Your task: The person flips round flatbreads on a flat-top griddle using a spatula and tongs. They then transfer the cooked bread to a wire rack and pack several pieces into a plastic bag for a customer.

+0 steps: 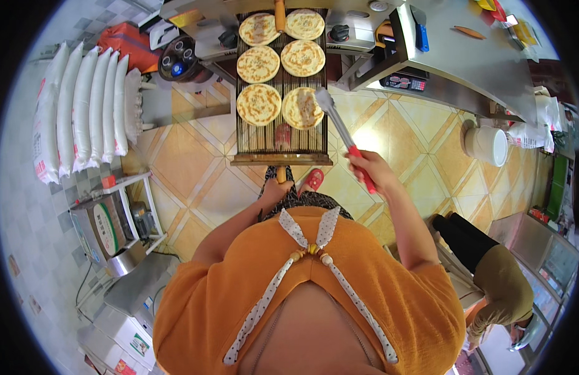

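Closed around the wooden handle (281,172) of a pulled-out wire baking rack (255,142) is my left hand (275,190). Several round, brown-spotted flatbreads lie on the rack in two columns. My right hand (375,171) grips a pair of metal tongs (343,130) by their red handles. The tongs' tip sits over the right edge of the nearest right flatbread (297,111); whether it touches cannot be made out. Beside that one lies the nearest left flatbread (259,105). Another wooden handle (280,15) reaches over the farthest breads.
Ahead stands the steel oven (355,32), with a steel counter (470,56) on its right holding a blue-handled scraper (421,34). White sacks (83,109) line the left wall. A white bucket (487,145) stands on the tiled floor. Another person (503,278) bends at lower right.
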